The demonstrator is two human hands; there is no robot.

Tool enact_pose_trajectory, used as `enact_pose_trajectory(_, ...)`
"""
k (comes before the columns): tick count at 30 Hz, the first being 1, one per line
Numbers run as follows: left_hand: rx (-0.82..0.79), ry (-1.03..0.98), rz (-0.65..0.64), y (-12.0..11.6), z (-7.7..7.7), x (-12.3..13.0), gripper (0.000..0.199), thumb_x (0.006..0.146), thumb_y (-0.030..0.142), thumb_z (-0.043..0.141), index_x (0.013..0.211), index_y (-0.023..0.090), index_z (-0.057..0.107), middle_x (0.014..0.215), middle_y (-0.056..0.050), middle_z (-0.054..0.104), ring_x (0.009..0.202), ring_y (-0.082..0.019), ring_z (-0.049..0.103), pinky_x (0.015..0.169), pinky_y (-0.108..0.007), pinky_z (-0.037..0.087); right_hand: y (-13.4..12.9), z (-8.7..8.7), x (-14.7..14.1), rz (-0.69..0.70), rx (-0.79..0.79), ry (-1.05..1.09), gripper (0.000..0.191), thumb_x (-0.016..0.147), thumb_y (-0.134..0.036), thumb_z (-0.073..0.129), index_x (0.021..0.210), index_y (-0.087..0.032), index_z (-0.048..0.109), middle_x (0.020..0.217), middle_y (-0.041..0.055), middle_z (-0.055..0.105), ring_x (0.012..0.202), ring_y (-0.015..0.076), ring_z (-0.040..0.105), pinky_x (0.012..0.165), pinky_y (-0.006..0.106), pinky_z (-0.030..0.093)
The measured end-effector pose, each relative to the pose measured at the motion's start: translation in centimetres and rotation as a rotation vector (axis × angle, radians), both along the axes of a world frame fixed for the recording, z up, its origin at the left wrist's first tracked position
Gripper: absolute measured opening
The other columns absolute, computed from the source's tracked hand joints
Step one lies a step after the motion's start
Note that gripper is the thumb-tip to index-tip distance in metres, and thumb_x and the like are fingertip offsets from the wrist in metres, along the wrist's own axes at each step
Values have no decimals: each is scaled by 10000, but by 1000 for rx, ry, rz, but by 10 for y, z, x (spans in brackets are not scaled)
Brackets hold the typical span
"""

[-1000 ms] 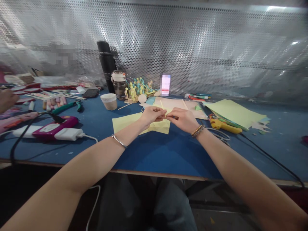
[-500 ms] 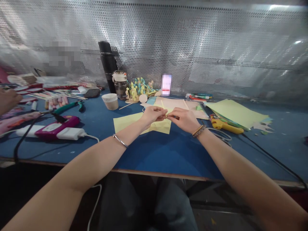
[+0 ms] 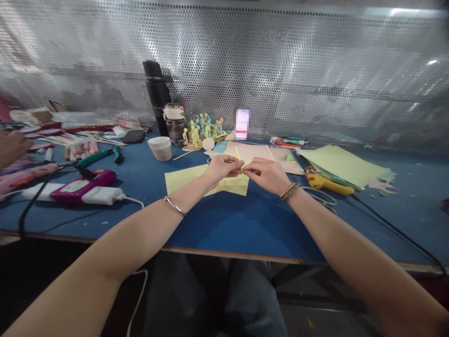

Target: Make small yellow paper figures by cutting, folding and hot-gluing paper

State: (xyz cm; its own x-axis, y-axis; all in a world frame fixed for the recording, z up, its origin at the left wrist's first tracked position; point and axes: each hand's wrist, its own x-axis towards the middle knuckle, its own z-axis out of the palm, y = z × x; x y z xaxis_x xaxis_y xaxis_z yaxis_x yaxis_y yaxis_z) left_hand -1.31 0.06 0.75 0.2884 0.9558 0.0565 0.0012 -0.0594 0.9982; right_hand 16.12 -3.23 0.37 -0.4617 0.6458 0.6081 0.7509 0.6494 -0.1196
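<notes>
My left hand point(image 3: 224, 169) and my right hand point(image 3: 264, 173) meet fingertip to fingertip over the middle of the table. Both pinch a narrow strip of yellow paper point(image 3: 237, 151), one end of which sticks up behind my left fingers. Most of the strip is hidden by the fingertips. Beneath the hands lies a creased sheet of yellow paper point(image 3: 185, 179), partly covered by my left hand and forearm. Just behind is a pale pink sheet point(image 3: 250, 149).
A yellow glue gun point(image 3: 329, 185) and yellow paper sheets point(image 3: 347, 161) lie at right. Behind left stand a paper cup point(image 3: 160, 150), a jar point(image 3: 175, 128), a black flask point(image 3: 156, 96) and small paper figures point(image 3: 201, 131). A purple power strip point(image 3: 86, 186) and another person's hand point(image 3: 12, 146) are further left.
Both hands stay in nearly the same place, still pinching the strip. The strip's raised end shows slightly further right. Nothing else has visibly moved on the table.
</notes>
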Motion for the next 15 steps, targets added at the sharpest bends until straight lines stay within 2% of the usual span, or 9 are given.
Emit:
enact_pose_trajectory(7,-29,-12,-3,2,-2,0,190,691,298,733,695,141,627,612,-18,634,596,-83,591,697,-263,497,2,0,1,39,-18,16,146,860,-294,553,846,-231,684,811,-1,635,687,120,556,640,242,390)
enact_pose_trajectory(15,-27,24,-20,-1,0,-1,208,684,323,736,722,146,633,628,-9,631,601,-80,597,676,-247,486,2,0,0,9,-9,25,174,862,-330,551,797,-225,674,804,3,633,677,123,549,624,251,382)
